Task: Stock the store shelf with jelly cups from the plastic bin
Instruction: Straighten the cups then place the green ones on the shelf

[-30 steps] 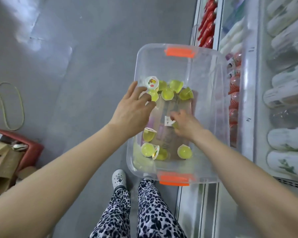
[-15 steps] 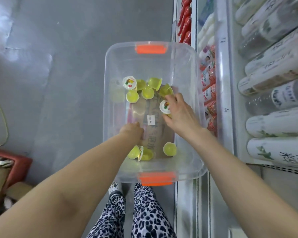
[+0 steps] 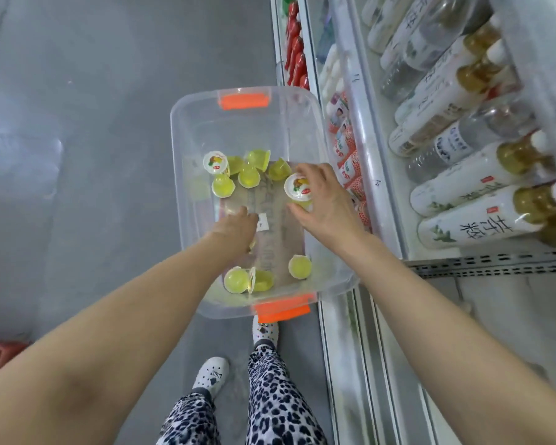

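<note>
Right grip (image 3: 326,203): pinches yellow jelly cup (image 3: 298,187), round printed lid facing up.
Left grip (image 3: 235,226): inside clear plastic bin (image 3: 187,130), fingers hidden, hold unclear.

The clear bin (image 3: 187,139) holds loose yellow-green jelly cups (image 3: 222,187) on its bottom; just beside it, bottles (image 3: 463,181) lie on the shelf (image 3: 376,175).

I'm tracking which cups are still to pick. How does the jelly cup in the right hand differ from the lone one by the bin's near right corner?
The held cup shows its white printed lid to the camera; the lone cup shows mostly its yellow-green body. The right hand grips the held cup; nothing touches the lone cup, lying on the bin floor. Both are small yellow-green jelly cups.
</note>
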A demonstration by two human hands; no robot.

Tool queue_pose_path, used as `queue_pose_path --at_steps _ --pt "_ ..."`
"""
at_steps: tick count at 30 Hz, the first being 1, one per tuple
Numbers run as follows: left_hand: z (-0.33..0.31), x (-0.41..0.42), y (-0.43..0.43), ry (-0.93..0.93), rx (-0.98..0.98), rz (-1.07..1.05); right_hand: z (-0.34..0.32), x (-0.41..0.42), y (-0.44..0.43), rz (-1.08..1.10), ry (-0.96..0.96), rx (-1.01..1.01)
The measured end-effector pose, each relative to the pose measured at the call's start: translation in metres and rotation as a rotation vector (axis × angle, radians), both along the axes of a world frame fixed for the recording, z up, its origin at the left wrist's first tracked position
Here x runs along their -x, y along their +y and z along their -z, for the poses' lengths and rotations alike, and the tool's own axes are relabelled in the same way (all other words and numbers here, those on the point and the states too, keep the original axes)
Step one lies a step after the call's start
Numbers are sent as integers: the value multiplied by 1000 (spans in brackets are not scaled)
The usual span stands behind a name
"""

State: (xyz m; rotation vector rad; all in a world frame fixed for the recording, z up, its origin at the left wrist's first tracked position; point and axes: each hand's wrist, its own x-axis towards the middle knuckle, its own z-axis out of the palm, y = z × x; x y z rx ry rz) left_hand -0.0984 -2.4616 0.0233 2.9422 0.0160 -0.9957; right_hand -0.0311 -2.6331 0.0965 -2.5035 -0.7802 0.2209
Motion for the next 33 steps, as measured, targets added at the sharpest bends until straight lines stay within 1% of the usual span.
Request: queue_pose_path --at_steps 3,9,13,15,19,22,24,27,30,33 --pt "-26 5 -1 -116 181 -67 -21 23 -19 107 -45 -29" --pt "-72 47 -12 -412 393 -31 -67 99 -61 365 -146 -98" --pt "-100 82 -30 -547 465 68 -93 164 -83 507 -228 -135" --pt "-115 102 -42 -585 561 109 -102 199 -94 595 -271 -159" --pt "-150 138 -80 -580 752 253 -118 272 -124 759 -342 -177" --pt "-175 165 -119 -565 859 369 -132 326 -149 876 -386 -132" --pt "-189 186 -148 -555 894 459 -141 363 -168 971 -423 -96" --pt "-205 218 -191 -522 965 533 -152 418 -196 1114 -465 -77" --pt "-219 252 -230 -454 1005 616 -161 471 -222 1212 -522 -52" --pt "-230 288 -269 -426 1031 719 -169 523 -249 1292 -562 -15"
